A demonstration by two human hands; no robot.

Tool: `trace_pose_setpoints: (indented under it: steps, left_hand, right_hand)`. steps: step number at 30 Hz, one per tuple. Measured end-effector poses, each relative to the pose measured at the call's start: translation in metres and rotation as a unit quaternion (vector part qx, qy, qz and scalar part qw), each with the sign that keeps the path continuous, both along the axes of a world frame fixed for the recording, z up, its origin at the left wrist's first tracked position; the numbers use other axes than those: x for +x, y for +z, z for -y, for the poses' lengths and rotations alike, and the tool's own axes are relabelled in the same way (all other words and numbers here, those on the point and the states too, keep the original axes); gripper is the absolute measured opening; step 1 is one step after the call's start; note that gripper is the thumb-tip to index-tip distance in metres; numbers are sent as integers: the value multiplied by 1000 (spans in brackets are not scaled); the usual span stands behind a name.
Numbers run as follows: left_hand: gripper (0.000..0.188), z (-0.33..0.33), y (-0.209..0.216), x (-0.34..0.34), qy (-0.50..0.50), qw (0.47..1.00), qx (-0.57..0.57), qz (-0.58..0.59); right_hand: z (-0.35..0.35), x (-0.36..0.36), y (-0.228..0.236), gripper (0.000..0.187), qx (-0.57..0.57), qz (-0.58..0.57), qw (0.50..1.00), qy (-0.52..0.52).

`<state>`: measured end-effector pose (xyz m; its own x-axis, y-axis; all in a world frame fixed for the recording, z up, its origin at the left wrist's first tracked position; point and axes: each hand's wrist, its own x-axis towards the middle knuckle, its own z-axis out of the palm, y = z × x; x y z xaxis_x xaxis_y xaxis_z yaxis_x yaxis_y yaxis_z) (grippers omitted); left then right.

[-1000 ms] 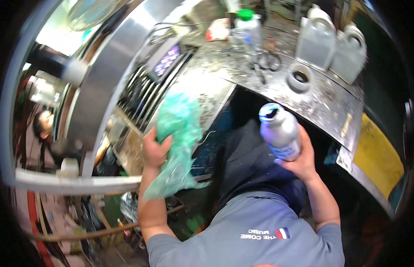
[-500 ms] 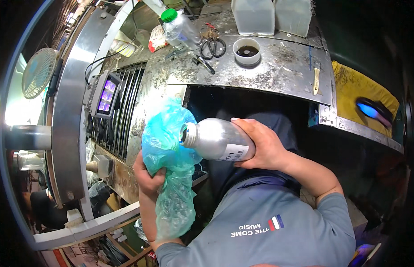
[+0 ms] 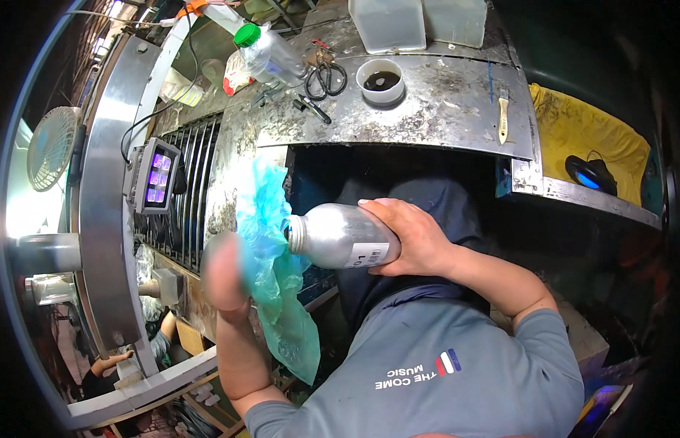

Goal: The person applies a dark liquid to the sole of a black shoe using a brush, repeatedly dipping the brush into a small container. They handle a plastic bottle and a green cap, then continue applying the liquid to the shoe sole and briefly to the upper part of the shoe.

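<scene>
My right hand (image 3: 413,237) is closed round the base of a silver metal bottle (image 3: 340,237) with a white label. The bottle lies tilted almost on its side, its uncapped, threaded neck pointing left into the folds of a thin blue-green plastic bag (image 3: 276,270). The bag hangs crumpled in front of me, its lower end dangling loose. My left hand (image 3: 227,276) is at the bag's left edge. It is smeared, so its fingers and any grip on the bag cannot be made out.
On the stained metal bench stand a white cup of dark liquid (image 3: 380,82), black-handled scissors (image 3: 325,80), a black pen (image 3: 316,111), a green-capped clear jar (image 3: 270,55) and a brush (image 3: 503,123). A lit purple lamp (image 3: 159,177) stands left. A yellow cloth (image 3: 574,131) lies right.
My left hand has shifted up and outward from the bag's lower part. The bag's lower end has spread out and swung. The bottle stays in my right hand; the view has shifted slightly.
</scene>
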<state>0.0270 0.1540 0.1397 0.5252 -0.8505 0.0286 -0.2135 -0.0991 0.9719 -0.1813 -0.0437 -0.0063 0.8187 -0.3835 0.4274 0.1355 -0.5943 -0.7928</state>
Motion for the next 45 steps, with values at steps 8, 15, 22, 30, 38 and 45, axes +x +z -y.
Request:
trace_pose_setpoints:
  steps: [8, 15, 22, 30, 38, 45]
  left_hand:
    - [58, -28, 20, 40, 34, 970, 74, 227]
    - [61, -87, 28, 62, 113, 859, 157, 474]
    - [56, -98, 29, 91, 135, 741, 220, 620]
    - [66, -120, 14, 128, 183, 764, 253, 565]
    - [69, -133, 15, 135, 210, 820, 249, 471]
    - [70, -129, 13, 138, 218, 837, 257, 432]
  right_hand:
    - [-19, 63, -2, 100, 10, 38, 999, 26]
    - [-74, 176, -8, 93, 62, 30, 988, 135]
    - [-135, 266, -6, 92, 135, -40, 967, 212]
    - [-159, 308, -10, 95, 98, -70, 965, 232]
    - [-108, 299, 12, 84, 226, -25, 918, 324]
    - [-127, 323, 82, 35, 305, -96, 921, 221]
